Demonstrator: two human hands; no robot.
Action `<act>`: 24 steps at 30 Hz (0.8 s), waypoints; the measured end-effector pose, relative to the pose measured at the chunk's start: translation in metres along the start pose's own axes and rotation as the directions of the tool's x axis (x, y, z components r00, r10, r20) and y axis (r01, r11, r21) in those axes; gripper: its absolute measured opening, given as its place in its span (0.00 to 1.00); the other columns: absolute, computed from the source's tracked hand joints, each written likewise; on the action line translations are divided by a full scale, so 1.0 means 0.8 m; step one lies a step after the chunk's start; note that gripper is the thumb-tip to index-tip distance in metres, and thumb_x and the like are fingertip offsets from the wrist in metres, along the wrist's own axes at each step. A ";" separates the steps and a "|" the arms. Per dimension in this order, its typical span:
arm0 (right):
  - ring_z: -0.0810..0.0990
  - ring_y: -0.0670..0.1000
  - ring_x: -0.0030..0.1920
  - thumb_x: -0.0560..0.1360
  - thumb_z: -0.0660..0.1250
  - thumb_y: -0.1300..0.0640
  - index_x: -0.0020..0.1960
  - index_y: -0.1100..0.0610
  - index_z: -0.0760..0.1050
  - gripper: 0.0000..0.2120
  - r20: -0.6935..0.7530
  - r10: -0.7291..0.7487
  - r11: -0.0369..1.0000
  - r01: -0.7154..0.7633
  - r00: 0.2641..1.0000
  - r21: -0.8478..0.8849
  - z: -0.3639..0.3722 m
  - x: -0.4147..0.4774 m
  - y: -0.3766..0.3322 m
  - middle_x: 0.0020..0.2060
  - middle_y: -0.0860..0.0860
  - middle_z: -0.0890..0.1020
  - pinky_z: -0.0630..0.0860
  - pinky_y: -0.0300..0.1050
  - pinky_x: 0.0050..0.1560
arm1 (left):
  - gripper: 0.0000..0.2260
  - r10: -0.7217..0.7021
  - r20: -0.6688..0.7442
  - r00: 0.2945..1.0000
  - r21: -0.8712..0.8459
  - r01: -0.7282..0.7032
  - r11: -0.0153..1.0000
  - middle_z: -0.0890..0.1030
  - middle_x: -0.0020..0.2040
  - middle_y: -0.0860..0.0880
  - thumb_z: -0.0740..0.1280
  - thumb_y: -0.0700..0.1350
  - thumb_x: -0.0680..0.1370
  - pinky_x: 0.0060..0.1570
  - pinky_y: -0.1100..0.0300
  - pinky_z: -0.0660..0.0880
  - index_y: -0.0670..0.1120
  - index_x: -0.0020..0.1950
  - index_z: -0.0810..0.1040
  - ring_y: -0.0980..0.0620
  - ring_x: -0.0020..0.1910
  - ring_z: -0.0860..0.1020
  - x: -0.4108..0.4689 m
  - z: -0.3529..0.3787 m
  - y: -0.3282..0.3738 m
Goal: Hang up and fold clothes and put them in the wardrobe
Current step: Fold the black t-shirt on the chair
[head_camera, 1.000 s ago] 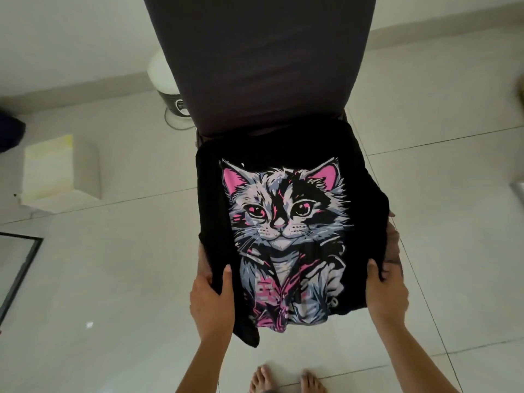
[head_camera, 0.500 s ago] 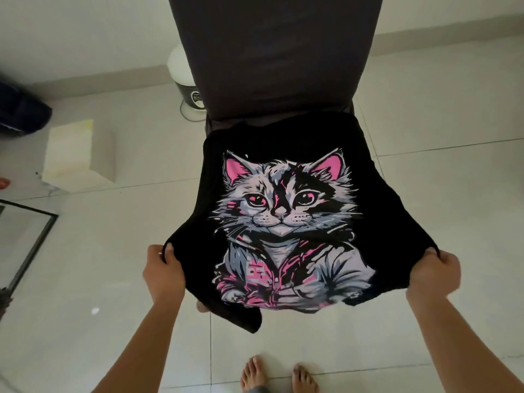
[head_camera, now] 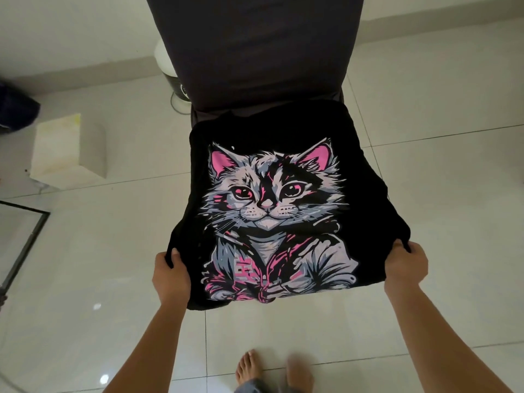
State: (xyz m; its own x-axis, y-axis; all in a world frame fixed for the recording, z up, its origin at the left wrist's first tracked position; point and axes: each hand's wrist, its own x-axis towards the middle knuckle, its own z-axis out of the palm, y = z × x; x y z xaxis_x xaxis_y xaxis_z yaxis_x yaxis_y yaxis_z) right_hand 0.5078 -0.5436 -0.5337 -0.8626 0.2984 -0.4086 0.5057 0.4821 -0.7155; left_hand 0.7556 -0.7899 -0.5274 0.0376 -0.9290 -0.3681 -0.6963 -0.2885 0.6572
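**A:** Any writing on it?

**B:** Only within the print. The black T-shirt carries a big cat print in grey, white and pink: a kitten in a jacket. On the jacket's chest sits a pink patch with blocky marks. They look like a character or letters, but I cannot read them.

**A:** Where is the shirt?

**B:** It lies print up on a chair covered in dark fabric. Its collar end is at the foot of the backrest. The near end is held in the hands, above the pale tiled floor.

**A:** And the hands?

**B:** Both arms reach forward, spread well apart. The left hand grips the near left corner, thumb on top of the cloth and fingers curled beneath. The right hand is clenched round a bunch of cloth at the near right corner, knuckles up. The fabric is drawn wide between them.

**A:** Anything else around?

**B:** Bare feet on the tiles below, a pale box left of the chair, and a white round appliance partly hidden behind the backrest.
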 end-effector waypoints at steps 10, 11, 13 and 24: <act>0.72 0.52 0.48 0.78 0.59 0.61 0.53 0.59 0.70 0.05 -0.078 0.066 0.982 -0.051 0.995 0.183 0.001 -0.039 0.035 0.48 0.54 0.73 0.67 0.42 0.48 | 0.08 -0.150 0.061 0.987 -0.181 0.159 0.971 0.73 0.42 0.45 0.57 0.44 0.81 0.36 0.58 0.65 0.39 0.51 0.71 0.46 0.43 0.71 -0.032 0.001 -0.037; 0.72 0.52 0.49 0.78 0.58 0.61 0.54 0.60 0.70 0.05 -0.105 0.066 0.981 -0.046 0.992 0.189 0.001 -0.041 0.036 0.48 0.54 0.73 0.67 0.40 0.47 | 0.08 -0.123 0.045 0.991 -0.146 0.128 0.981 0.73 0.43 0.45 0.56 0.44 0.82 0.36 0.57 0.65 0.39 0.52 0.70 0.45 0.43 0.71 -0.035 0.001 -0.039; 0.72 0.52 0.49 0.79 0.57 0.62 0.55 0.59 0.69 0.06 -0.192 0.057 0.977 -0.015 0.980 0.215 0.001 -0.037 0.034 0.49 0.54 0.72 0.70 0.40 0.47 | 0.09 -0.075 -0.034 0.997 -0.091 0.072 0.993 0.74 0.44 0.43 0.55 0.44 0.82 0.39 0.55 0.65 0.39 0.54 0.69 0.44 0.43 0.72 -0.036 0.001 -0.042; 0.70 0.64 0.62 0.75 0.60 0.65 0.62 0.65 0.70 0.15 -0.118 -0.286 0.956 0.276 0.951 -0.098 0.028 -0.046 0.010 0.61 0.64 0.71 0.68 0.59 0.61 | 0.11 0.307 -0.177 0.935 0.275 -0.252 0.928 0.73 0.59 0.41 0.63 0.39 0.78 0.58 0.44 0.66 0.41 0.60 0.71 0.40 0.60 0.69 -0.021 0.022 0.012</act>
State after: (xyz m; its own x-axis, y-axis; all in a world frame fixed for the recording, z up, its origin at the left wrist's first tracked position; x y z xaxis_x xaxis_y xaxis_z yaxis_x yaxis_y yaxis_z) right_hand 0.5427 -0.5692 -0.5370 -0.9630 0.2431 -0.1165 0.2472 0.6240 -0.7412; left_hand 0.7357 -0.7731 -0.5264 -0.0513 -0.9983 -0.0259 -0.8528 0.0303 0.5213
